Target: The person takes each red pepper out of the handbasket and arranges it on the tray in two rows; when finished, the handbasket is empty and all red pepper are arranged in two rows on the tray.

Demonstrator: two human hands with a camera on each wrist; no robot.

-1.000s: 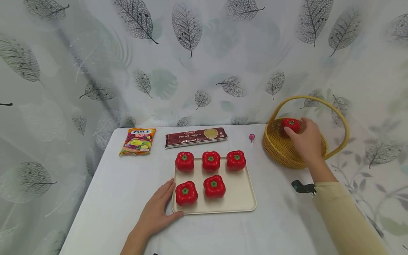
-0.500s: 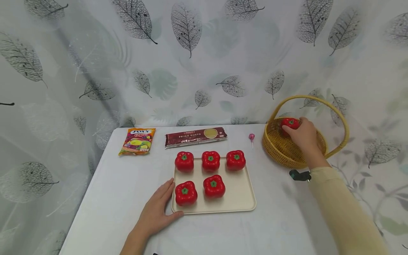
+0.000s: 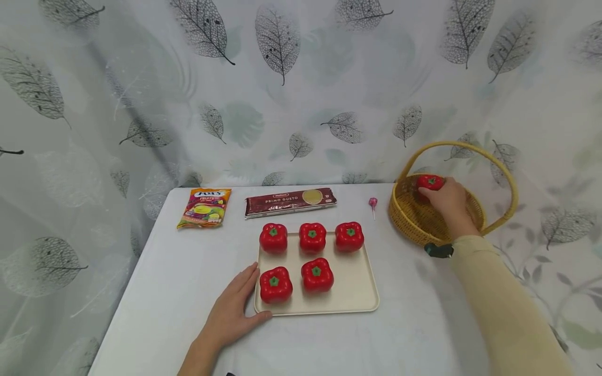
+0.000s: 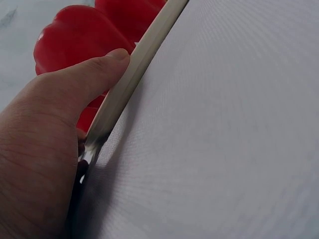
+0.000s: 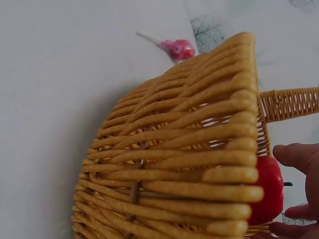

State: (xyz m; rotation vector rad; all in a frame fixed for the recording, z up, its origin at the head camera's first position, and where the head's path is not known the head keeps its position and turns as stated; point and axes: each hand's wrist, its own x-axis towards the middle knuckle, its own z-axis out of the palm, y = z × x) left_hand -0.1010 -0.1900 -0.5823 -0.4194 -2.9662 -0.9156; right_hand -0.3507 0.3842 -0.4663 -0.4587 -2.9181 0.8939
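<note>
My right hand point(image 3: 450, 202) reaches into a yellow wicker basket point(image 3: 408, 222) at the right, holding a red bell pepper point(image 3: 429, 181) near its back wall. In the right wrist view, thumb and fingers lie on opposite sides of that pepper point(image 5: 268, 191), its stem towards the palm; the basket rim hides part of it. My left hand point(image 3: 229, 316) rests at the near left corner of a cream tray point(image 3: 352, 284), thumb on the front rim point(image 4: 142, 55) and fingers straight along the left side. Several red bell peppers point(image 3: 317, 275) sit on the tray, three across the back and two in front.
Behind the tray lie a brown biscuit pack point(image 3: 289, 202) and, farther left, a colourful candy bag point(image 3: 205, 209). A pink lollipop point(image 3: 373, 202) lies just left of the basket. The basket's tall handle point(image 3: 510, 193) arches up and leans right. A leaf-printed curtain point(image 3: 301, 94) hangs behind.
My right wrist and forearm have shifted slightly left and forward, towards the basket, with the pepper staying near its back wall. The left hand and the tray have stayed put.
</note>
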